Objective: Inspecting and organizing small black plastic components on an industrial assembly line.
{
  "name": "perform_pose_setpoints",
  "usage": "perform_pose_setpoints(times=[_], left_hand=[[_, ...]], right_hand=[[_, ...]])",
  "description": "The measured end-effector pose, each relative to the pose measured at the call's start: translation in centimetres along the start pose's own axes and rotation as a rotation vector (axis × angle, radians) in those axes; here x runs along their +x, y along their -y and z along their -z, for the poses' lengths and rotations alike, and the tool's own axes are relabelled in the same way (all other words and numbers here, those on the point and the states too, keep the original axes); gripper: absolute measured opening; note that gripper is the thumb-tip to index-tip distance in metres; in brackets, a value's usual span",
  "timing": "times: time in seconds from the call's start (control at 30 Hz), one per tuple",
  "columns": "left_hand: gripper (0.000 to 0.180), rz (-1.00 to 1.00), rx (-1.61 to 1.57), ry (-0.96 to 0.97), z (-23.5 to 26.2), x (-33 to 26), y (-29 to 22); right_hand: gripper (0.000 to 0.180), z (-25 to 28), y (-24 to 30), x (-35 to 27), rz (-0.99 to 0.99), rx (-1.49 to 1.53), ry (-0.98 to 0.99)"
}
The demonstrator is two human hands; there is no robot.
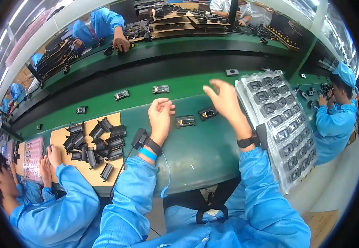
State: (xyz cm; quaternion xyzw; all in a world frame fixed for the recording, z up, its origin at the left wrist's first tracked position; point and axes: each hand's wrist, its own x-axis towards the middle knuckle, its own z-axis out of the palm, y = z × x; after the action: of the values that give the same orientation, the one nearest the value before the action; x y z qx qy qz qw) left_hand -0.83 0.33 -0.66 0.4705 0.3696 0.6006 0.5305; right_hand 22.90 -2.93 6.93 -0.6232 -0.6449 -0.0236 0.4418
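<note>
My left hand (160,118) hovers over the green table, fingers loosely curled and slightly apart, with nothing visible in it. My right hand (226,101) is raised farther right, thumb and fingers spread, holding nothing. Between the two lie a small black-and-silver module (185,121) and a darker black module (207,113), the latter close to my right hand. To the right of that hand is a clear plastic blister tray (285,188) with rows of black rectangular parts in its pockets. Straps circle both wrists, and a thin blue cord trails from near the left one.
Similar modules (160,89) sit in a row on the green belt (140,98) beyond the table. Left, a cardboard sheet (115,120) carries a pile of black housings (91,157), beside a co-worker's hands (54,156). Another person (337,111) works at right. A grey block (231,72) stands ahead.
</note>
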Motion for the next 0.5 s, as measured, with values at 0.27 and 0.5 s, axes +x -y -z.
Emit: perform_pose_setpoints(times=[0.27, 0.5], left_hand=[[0.037, -0.097, 0.174, -0.198, 1.5, 1.4, -0.8], [0.047, -0.044, 0.149, -0.228, 1.4, 1.7, -0.4]], right_hand=[[0.041, -8.3, 0.1, 5.3, 0.132, 0.059, 0.383], [0.041, -16.5, 1.3, 7.6, -0.234, 0.372, 0.649]])
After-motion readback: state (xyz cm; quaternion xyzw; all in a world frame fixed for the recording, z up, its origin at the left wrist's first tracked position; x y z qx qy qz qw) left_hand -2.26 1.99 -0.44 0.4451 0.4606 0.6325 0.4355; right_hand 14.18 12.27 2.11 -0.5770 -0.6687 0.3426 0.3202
